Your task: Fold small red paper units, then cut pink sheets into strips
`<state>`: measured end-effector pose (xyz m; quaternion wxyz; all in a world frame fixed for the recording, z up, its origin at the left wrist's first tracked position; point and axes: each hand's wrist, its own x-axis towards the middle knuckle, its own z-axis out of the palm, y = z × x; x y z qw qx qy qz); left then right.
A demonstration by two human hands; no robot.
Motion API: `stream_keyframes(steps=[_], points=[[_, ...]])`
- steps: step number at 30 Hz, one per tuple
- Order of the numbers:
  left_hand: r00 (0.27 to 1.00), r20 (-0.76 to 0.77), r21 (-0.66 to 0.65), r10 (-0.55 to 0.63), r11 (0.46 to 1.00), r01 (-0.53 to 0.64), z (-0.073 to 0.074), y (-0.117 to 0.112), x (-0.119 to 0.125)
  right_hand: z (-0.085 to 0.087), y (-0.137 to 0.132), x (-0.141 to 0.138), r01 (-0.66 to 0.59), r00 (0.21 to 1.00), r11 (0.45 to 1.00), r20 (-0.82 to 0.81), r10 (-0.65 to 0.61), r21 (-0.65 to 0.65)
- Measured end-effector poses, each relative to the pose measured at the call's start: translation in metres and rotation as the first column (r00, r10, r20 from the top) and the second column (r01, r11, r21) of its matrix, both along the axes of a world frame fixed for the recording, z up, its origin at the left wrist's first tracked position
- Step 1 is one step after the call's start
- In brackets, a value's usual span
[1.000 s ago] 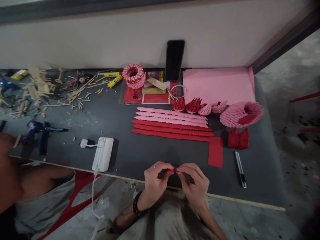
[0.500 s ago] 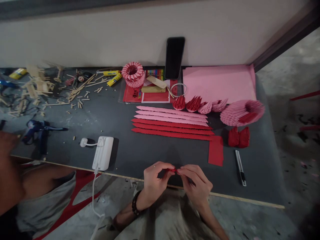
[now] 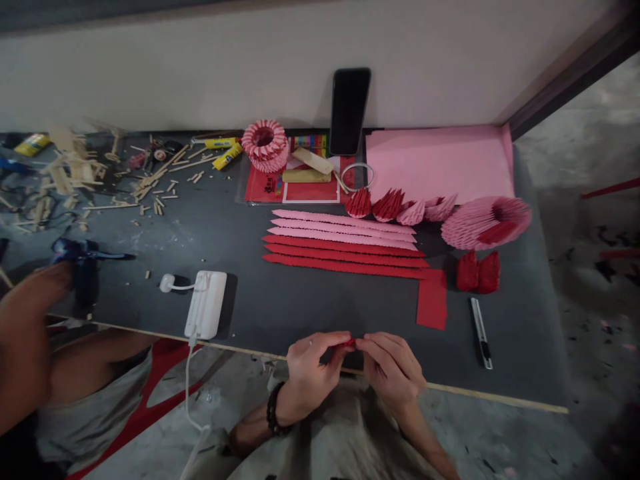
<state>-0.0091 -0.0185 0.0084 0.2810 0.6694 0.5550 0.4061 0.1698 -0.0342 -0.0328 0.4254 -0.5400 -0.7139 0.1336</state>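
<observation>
Location of small red paper piece (image 3: 351, 343): between the fingertips of left hand (image 3: 311, 373) and right hand (image 3: 394, 373), near the front edge of the dark table (image 3: 295, 310). Left thumb and forefinger: pinching its left end. Right thumb and forefinger: pinching its right end, with thumb tip hidden. Other fingers: curled in. Shape of the folds: too small to tell.

Possible faults and probable causes:

1. Crooked crease. Cause: uneven pressure between hands, or slipping of one fingertip on so small a piece.
2. Tearing or crumpling. Cause: pulling outward with both hands at once.
3. Dropping to the floor. Cause: loosening of either pinch so close to the table edge.
4. Scattering of red strips (image 3: 345, 257) and pink strips (image 3: 345, 231), laid side by side beyond the hands. Cause: sweeping a hand or forearm too low across the rows. Also at risk: flat red sheet (image 3: 432, 300), at the right end of the nearest strip.
5. Cut finger. Cause: reaching right without looking, toward the white knife (image 3: 481, 333) lying loose beyond the sheet. Blade position: not possible to tell.
6. Shifting of white power strip (image 3: 206, 305). Cause: catching the cord (image 3: 188, 393), hanging over the front edge, with a leg or the left arm.
</observation>
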Motion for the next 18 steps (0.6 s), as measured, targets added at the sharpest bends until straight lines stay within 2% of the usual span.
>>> stream_keyframes(steps=[7,10,14,18], points=[[0.998,0.056,0.041,-0.015,0.999,0.013,0.001,0.001,0.000,0.022,0.018,-0.006,-0.016,0.994,0.999,-0.111,0.013,-0.032],[0.997,0.063,0.048,-0.038,0.998,0.035,-0.001,0.003,-0.002,0.022,0.018,-0.002,-0.036,0.994,0.998,-0.103,0.031,-0.046],[0.989,0.035,0.064,-0.145,0.988,0.142,-0.005,0.007,-0.005,0.018,0.015,0.006,-0.104,0.989,0.992,-0.114,0.096,-0.068],[0.982,0.041,-0.021,-0.187,0.982,0.188,-0.007,0.009,-0.010,0.021,0.016,0.010,-0.209,0.960,0.956,-0.231,0.160,-0.205]])
